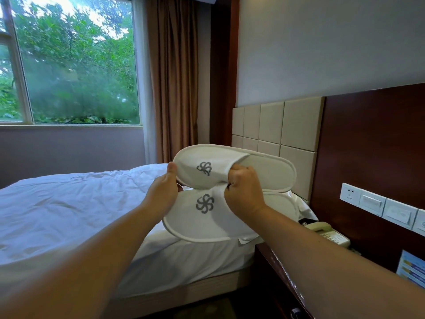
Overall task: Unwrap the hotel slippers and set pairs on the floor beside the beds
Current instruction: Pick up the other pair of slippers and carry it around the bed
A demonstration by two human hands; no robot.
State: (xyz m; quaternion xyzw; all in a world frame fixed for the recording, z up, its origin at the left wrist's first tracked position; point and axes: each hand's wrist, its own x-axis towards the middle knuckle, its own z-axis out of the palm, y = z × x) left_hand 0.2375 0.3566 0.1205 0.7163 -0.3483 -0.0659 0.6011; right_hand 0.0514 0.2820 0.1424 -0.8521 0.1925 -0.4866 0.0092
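Forearms reaching to twelve, both hands (163, 189) (243, 189) are pinching unwrapped slippers (207, 203); a loose pinch risks dropping one on the bed (69, 203).

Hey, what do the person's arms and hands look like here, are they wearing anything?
Both forearms are bare, with no sleeves in view. The left hand and right hand wear no gloves, and no rings, watch or bracelets show.

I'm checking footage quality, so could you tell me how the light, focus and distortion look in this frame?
Head view: daylight from the window lights the room, with its panes hazy; the slippers and both hands, left hand and right hand, are sharp; the forearms look stretched by the wide angle; the floor lies in shadow.
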